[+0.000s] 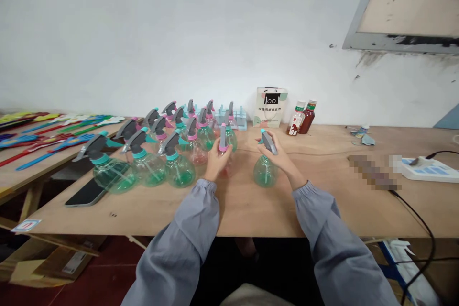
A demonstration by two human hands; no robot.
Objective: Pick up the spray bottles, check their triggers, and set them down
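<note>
Wooden table (247,215) is occupied by spray bottles, most of them grouped on the left. Near the middle, a pink-collared spray bottle (226,169) is gripped at its collar by the left hand (215,158), with the fingers closed about the neck and the grey spray head left upright above them. To its right, a green spray bottle (265,175) is held at its grey head by the right hand (278,154); the fingers are curled around the head, and whether the trigger is pressed cannot be told. The two bottles are kept apart, with bare wood between them.

On the left, the grouped bottles (180,173) are set upright in loose rows, teal and pink collars being noted. A dark phone (81,196) is partly covered by the nearest left bottle. On the far side, a printed paper bag (269,114) is stood near the wall (215,24), with two sauce bottles (307,119) placed just right of it. Farther right, a white-and-blue board (428,170) is found.
</note>
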